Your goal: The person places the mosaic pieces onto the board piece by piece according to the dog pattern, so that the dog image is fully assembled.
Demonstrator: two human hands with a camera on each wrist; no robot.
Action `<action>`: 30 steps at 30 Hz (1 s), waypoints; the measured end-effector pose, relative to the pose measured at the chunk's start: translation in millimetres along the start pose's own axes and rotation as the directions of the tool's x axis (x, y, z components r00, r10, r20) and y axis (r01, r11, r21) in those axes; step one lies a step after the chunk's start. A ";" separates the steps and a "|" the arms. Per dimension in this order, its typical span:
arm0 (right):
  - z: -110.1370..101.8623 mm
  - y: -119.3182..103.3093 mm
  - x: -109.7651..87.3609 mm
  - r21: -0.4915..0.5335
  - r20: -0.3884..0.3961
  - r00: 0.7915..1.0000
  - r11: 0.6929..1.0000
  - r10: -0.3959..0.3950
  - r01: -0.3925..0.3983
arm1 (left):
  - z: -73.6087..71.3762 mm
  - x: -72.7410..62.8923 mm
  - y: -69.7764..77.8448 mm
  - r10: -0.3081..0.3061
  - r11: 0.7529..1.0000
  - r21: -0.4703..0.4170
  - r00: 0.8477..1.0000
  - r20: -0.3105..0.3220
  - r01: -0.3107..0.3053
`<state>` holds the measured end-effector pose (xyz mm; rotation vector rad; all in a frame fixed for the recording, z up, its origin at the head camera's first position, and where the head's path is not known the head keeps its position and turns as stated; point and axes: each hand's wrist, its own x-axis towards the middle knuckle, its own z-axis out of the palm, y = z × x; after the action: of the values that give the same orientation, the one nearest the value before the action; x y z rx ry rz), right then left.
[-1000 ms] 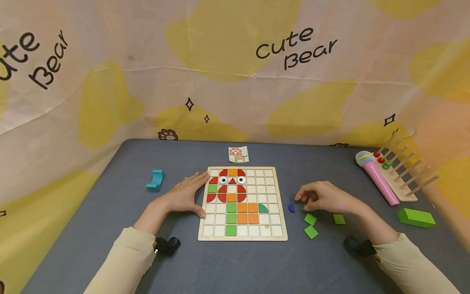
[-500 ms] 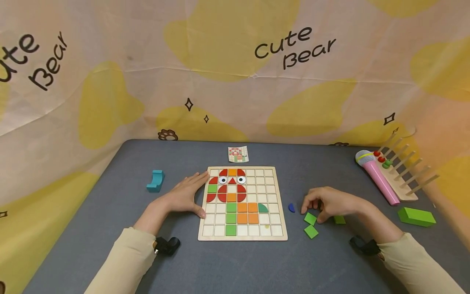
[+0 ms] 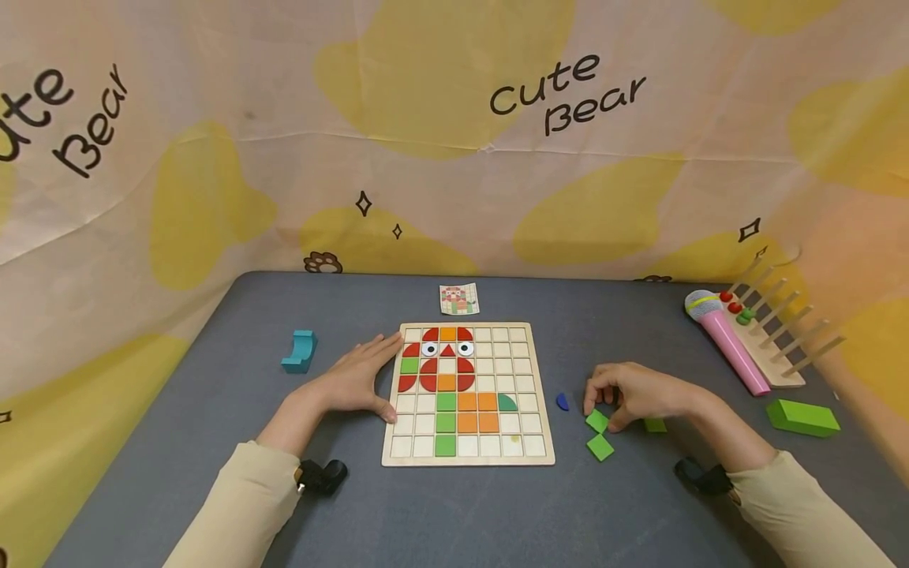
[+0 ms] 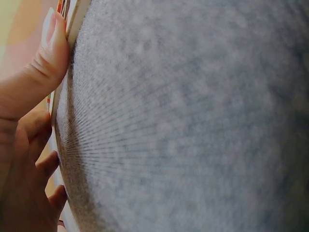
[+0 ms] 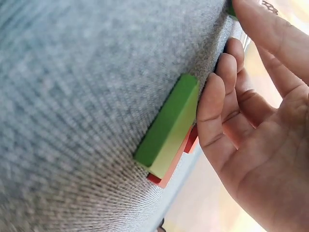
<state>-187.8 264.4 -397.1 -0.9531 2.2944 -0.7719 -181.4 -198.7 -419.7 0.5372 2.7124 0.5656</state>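
My left hand point(image 3: 358, 377) rests spread along the left edge of a wooden grid board point(image 3: 543, 454), thumb and fingertips touching its rim. On the board, red, orange and green tiles and two eye tiles form a figure, with a teal quarter-round tile point(image 3: 507, 402) to its right. Right of the board, my right hand point(image 3: 642, 392) pinches a green square tile point(image 3: 596, 420) between thumb and index finger, low over the table. Another green square tile point(image 3: 600, 448) lies just in front of it. A blue rounded piece point(image 3: 562, 401) lies between board and hand.
A green tile point(image 3: 655, 425) lies under the right wrist, with red pieces point(image 5: 192, 140) beside it. A picture card point(image 3: 458, 299) lies behind the board. A teal block point(image 3: 300, 352) stands left; a pink microphone point(image 3: 735, 351), pegged rack point(image 3: 788, 369) and green block point(image 3: 803, 418) stand right.
My right hand has moved right and toward me, from beside the blue piece to the green square tile, fingers closing on its edges. My left hand stays on the board.
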 end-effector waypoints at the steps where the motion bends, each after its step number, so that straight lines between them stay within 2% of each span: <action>1: 0.2 -0.3 0.4 -0.012 -0.011 1.000 1.000 -0.006 0.006 | 0.0 0.0 -0.1 0.000 1.000 -0.001 1.000 0.001 0.000; 7: 1.3 -2.0 3.5 -0.054 -0.065 0.998 0.999 -0.011 0.007 | 0.1 0.4 -1.1 0.001 1.000 -0.001 1.000 0.001 -0.001; 12: 0.3 -3.7 5.3 -0.034 -0.096 0.995 0.999 0.031 -0.034 | -0.3 0.0 -0.7 0.001 1.000 0.001 1.000 0.006 -0.001; 16: 0.2 -7.8 6.4 -0.018 -0.135 0.990 0.999 0.029 -0.031 | -1.1 -0.5 0.6 -0.007 1.000 -0.004 1.000 0.010 0.007; 22: 3.6 -19.5 11.7 -0.007 -0.183 0.983 1.000 0.012 -0.013 | -2.1 -0.8 2.1 -0.010 1.000 -0.003 1.000 0.010 0.010; 30: 15.8 -39.1 28.8 0.005 -0.253 0.967 1.000 0.001 0.001 | -2.3 -1.1 2.2 -0.013 1.000 -0.006 1.000 0.011 0.014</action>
<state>-177.4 215.0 -388.9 -0.8957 2.5079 -0.9469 -180.6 -198.0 -416.6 0.5185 2.7016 0.5654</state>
